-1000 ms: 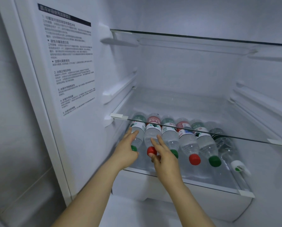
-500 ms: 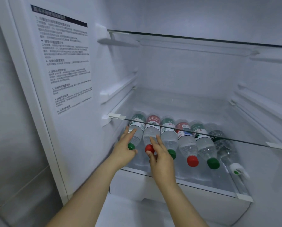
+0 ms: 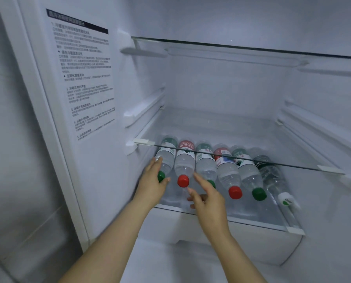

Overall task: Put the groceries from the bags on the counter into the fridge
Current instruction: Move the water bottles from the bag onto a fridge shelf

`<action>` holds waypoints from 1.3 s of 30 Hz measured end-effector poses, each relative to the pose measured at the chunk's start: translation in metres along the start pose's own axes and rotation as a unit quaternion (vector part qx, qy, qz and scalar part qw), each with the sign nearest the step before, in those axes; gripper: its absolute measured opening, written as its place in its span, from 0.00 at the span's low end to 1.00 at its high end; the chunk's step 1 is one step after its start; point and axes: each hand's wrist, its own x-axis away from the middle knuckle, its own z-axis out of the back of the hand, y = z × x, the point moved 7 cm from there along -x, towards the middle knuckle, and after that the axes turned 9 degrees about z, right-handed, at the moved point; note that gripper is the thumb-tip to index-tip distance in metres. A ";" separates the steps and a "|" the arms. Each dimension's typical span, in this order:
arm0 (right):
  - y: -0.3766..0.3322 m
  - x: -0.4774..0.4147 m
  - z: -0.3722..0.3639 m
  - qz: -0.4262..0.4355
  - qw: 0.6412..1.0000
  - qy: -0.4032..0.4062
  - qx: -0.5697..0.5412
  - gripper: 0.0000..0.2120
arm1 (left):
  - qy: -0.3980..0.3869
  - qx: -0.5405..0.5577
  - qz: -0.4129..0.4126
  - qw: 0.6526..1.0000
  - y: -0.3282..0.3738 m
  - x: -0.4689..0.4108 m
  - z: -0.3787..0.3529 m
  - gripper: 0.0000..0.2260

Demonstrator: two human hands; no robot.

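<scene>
Six water bottles (image 3: 228,174) lie caps toward 6 o'clock on the lower glass shelf (image 3: 252,215) of the fridge (image 3: 221,88) | left hand (image 3: 152,181), fingers straight, touches the 9 o'clock green-capped bottle (image 3: 166,160) | right hand (image 3: 208,199) loose, empty, beside the red-capped bottle (image 3: 183,166) | step: squaring the row; next likely needs more groceries fetched.

Water bottles (image 3: 206,168): 6, in one row, all on their sides.
By cap: green-capped bottles (image 3: 250,176), 3; red-capped bottles (image 3: 183,164), 2; white-capped bottle (image 3: 272,176), 1.
By label: green 3, red 2, dark 1.
Glass shelves (image 3: 252,49): 3 in view.
Printed notice (image 3: 85,74) on the left inner wall: 1.
Hands: 2, a left hand (image 3: 153,184) and a right hand (image 3: 207,198).
</scene>
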 end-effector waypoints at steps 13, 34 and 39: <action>-0.101 0.074 0.079 -0.005 0.961 0.083 0.263 0.19 | -0.033 0.039 -0.187 0.981 0.068 0.115 0.033 0.22; -0.290 0.306 0.271 -0.127 0.728 0.254 0.625 0.19 | -0.284 0.148 -0.474 0.820 0.247 0.354 -0.015 0.21; -0.320 0.369 0.307 -0.170 0.681 0.290 0.650 0.20 | -0.326 0.162 -0.516 0.775 0.277 0.420 -0.033 0.21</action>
